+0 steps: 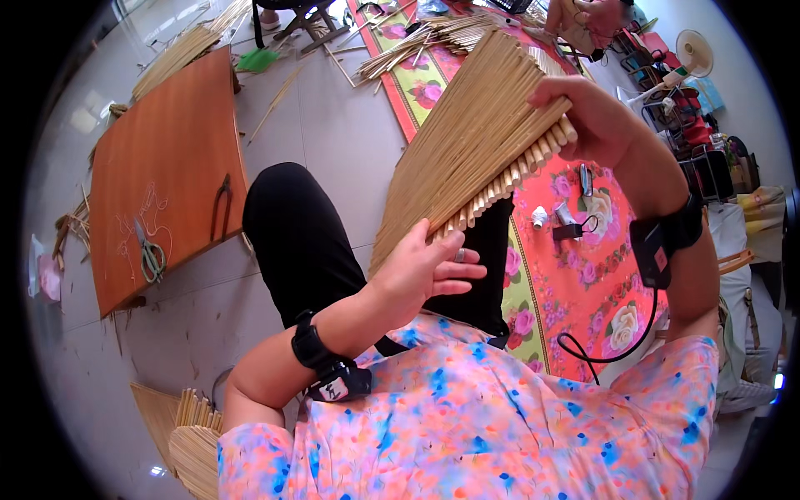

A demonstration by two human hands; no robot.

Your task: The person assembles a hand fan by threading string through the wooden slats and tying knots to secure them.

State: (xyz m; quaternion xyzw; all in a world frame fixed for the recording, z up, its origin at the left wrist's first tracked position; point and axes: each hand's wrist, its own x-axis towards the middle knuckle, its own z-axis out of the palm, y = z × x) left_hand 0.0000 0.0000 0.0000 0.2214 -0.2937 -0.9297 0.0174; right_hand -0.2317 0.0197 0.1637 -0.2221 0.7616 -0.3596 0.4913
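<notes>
A stiff mat of straw-coloured stalks (467, 133), laid side by side with their round cut ends in a slanting row, is tilted above my lap. My right hand (587, 117) grips its upper right corner, thumb on the top face and the other fingers partly hidden behind the edge. At the lower end of the row, my left hand (417, 271) touches the mat with its thumb. Its other fingers stretch out to the right past the cut ends, loosely apart, one wearing a ring. How the palm meets the mat is hidden.
Left, a low wooden table (167, 158) bears scissors (150, 254), pliers (222, 204) and thin thread. A floral sheet (575, 308) on the right holds a small black device (569, 231) and a white spool (540, 217). Loose stalks (417, 50) lie beyond; a fan (693, 54) stands far right.
</notes>
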